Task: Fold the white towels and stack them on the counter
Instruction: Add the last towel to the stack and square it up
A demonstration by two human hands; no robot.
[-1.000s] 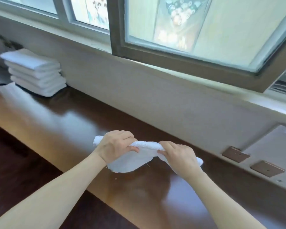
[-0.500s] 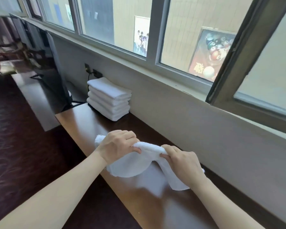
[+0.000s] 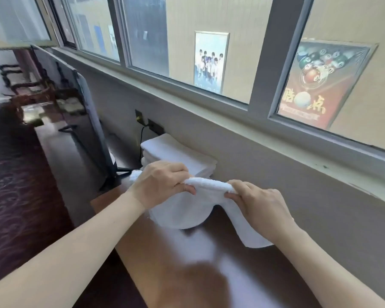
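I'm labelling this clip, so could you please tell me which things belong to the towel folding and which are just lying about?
Job: towel, gripped by left hand and right hand; stack of folded towels; counter.
Lying about: screen; wall socket; billiards poster.

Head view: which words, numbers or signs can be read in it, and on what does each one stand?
"酷" and "点": gold characters either side of a ball, on the billiards poster; this reading is not certain.
Small line under them: too blurred to read.
Numbers on that poster's balls: too small to read.
Group poster: print at its bottom edge, too blurred to read.
Towel and stack: no text shows.
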